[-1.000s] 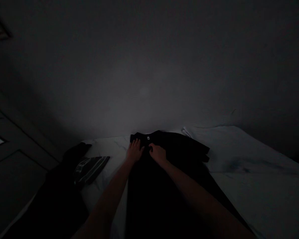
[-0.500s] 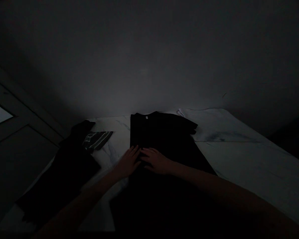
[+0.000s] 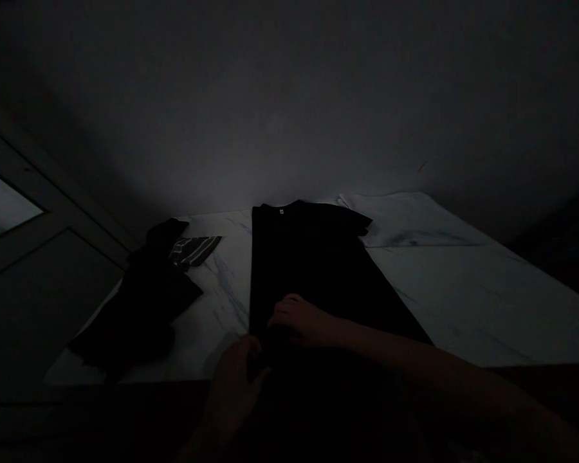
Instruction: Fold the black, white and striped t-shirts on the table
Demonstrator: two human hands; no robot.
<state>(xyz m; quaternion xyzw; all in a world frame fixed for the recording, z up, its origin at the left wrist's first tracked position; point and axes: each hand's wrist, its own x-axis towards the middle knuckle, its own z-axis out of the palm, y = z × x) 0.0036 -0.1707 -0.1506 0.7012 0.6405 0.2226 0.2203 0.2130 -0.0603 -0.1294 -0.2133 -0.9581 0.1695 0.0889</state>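
A black shirt [image 3: 313,257] with a small pale neck label lies spread on a white marbled surface [image 3: 444,289], its collar toward the wall. One sleeve points right; its left side runs in a straight edge. My left hand [image 3: 236,379] is closed on the shirt's black cloth near the surface's front edge, thumb and fingers curled. My right hand [image 3: 302,318] is a little higher and to the right, its fingers bent and pressed together on the shirt. Its fingertips are lost in the dark cloth.
A heap of dark clothes [image 3: 130,315] lies at the left, with a striped piece [image 3: 195,249] beside its top. A pale folded cloth or pillow [image 3: 405,218] is at the back right. Behind stands a grey wall [image 3: 289,109]; a panelled door [image 3: 58,218] is at far left.
My left hand has moved down toward the front edge and closed on the cloth. My right hand's fingers have curled from lying flat. The view has shifted, showing more of the front edge.
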